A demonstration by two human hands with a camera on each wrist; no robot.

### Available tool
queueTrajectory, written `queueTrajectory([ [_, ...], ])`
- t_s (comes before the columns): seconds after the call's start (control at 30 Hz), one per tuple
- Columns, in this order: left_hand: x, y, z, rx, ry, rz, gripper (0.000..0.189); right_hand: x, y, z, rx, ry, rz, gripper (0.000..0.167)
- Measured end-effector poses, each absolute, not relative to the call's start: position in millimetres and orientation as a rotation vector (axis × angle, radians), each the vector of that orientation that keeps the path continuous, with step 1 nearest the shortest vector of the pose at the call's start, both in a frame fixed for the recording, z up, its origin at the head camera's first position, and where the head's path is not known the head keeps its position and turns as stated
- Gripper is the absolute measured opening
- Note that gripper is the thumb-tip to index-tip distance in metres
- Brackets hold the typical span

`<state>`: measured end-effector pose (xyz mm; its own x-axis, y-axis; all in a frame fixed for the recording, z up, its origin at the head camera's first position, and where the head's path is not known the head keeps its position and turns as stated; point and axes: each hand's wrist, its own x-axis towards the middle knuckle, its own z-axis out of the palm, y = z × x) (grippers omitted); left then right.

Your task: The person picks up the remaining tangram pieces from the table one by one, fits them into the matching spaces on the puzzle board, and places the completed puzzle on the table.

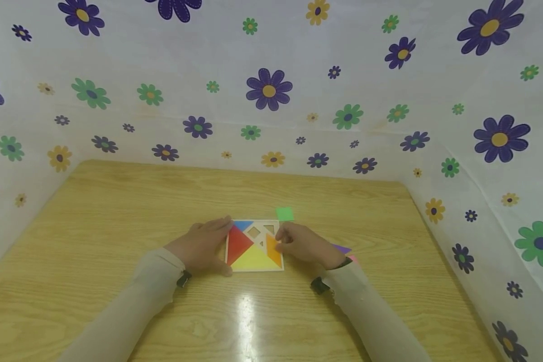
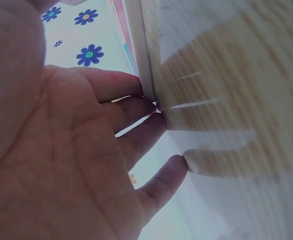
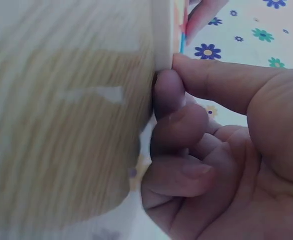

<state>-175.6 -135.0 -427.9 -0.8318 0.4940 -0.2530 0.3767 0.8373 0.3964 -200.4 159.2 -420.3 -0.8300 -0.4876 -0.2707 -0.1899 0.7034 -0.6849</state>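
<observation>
A white tangram tray (image 1: pixel 258 270) lies on the table with red (image 1: pixel 239 245), yellow (image 1: pixel 256 259), blue (image 1: pixel 242 224) and orange (image 1: pixel 273 250) pieces in it. Bare wood shows through several small cut-outs at its upper right. My left hand (image 1: pixel 201 246) spans the tray's left side, fingers extended at the top corner and thumb at the bottom one. In the left wrist view its fingertips meet the tray's side and the tabletop. At the right edge, beside the orange piece, my right hand (image 1: pixel 305 245) pinches the tray between thumb and index finger, its other fingers curled.
A green square piece (image 1: pixel 285 214) lies just behind the tray's upper right corner. Purple (image 1: pixel 342 249) and pink (image 1: pixel 354 259) pieces stick out from behind the right wrist. Flower-printed white cloth (image 1: pixel 235 55) surrounds the wooden table (image 1: pixel 163 196) at the back and sides.
</observation>
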Motion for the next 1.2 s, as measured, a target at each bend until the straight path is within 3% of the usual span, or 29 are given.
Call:
queueTrajectory([
  [0.37, -180, -130, -431, 0.663, 2.661, 0.454, 0.118, -207, 197, -378, -0.595, 2.57, -1.098, 0.011],
  [0.57, -180, -132, -432, 0.661, 2.657, 0.465, 0.119, -208, 225, -359, -0.563, 2.674, -0.722, 0.023],
  [0.7, -180, -134, -430, 0.656, 2.665, 0.466, 0.119, -208, 243, -352, -0.473, 2.597, -0.529, 0.022],
  [0.83, -181, -135, -428, 0.645, 2.674, 0.454, 0.119, -207, 248, -352, -0.351, 2.471, -0.528, 0.022],
  [1.0, -180, -136, -426, 0.646, 2.666, 0.439, 0.118, -205, 246, -362, -0.217, 2.345, -0.508, 0.038],
  [1.2, -178, -136, -424, 0.636, 2.647, 0.463, 0.116, -207, 243, -377, -0.204, 2.338, -0.542, 0.042],
])
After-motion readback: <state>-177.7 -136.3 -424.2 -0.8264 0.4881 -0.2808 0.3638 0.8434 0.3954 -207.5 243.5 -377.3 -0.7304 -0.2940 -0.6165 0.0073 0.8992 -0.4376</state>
